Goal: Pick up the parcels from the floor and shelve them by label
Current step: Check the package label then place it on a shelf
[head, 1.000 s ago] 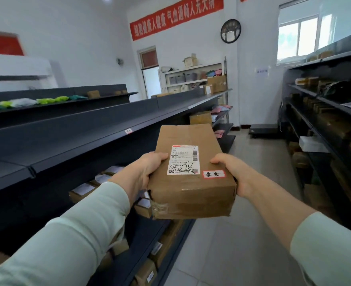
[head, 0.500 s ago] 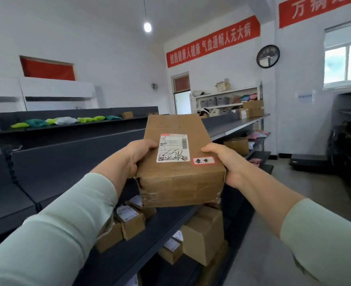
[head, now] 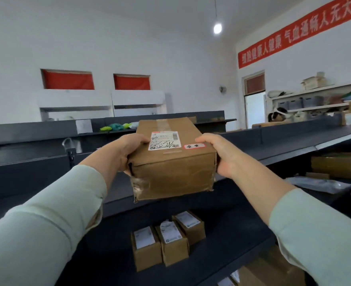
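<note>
The parcel (head: pixel 173 157) is held clear of every surface, at chest height in front of the dark shelving. The left hand (head: pixel 121 150) clamps its left side and the right hand (head: pixel 222 155) its right side, fingers (head: pixel 204 137) curled over the top edges on both. The shipping label (head: pixel 164 140) and the small red-bordered sticker (head: pixel 194 145) face up toward the wearer. Since a second ago the view has swung from looking down the aisle to facing the shelf unit squarely — the grip is unchanged, and the parcel is now presented to the middle shelf (head: pixel 263 153) rather than carried alongside it. Judgement: transport is over and placement is beginning. On the lower shelf (head: pixel 222 240), nearer and below, three small labelled boxes (head: pixel 162 242) stand side by side. The sticker's handwriting is too blurred to read, so the correct bay cannot be confirmed from here. The near lower-left corner of the parcel shows torn tape — handle that end gently when setting down.
</note>
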